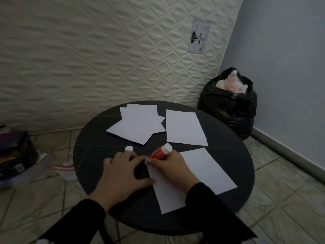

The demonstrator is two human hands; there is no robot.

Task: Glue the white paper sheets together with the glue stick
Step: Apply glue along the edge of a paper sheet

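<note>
- The right hand (pixel 173 167), just right of the frame's centre, is wrapped around a red glue stick (pixel 159 154); its tip points down-left onto the top corner of a white sheet (pixel 207 173), and its white end sticks up to the upper right.
- The left hand (pixel 121 175), at lower centre, lies flat with fingers spread on the round black table (pixel 88 155); its thumb touches the left edge of that same sheet.
- A small white cap (pixel 128 148) stands on the table just above the left fingertips.
- A loose pile of white sheets (pixel 139 124) lies at the far side of the table, with a single sheet (pixel 184 127) just to its right.
- A black bag (pixel 230 110) sits on the floor at the right, beside a quilted mattress (pixel 105 59) propped upright.
</note>
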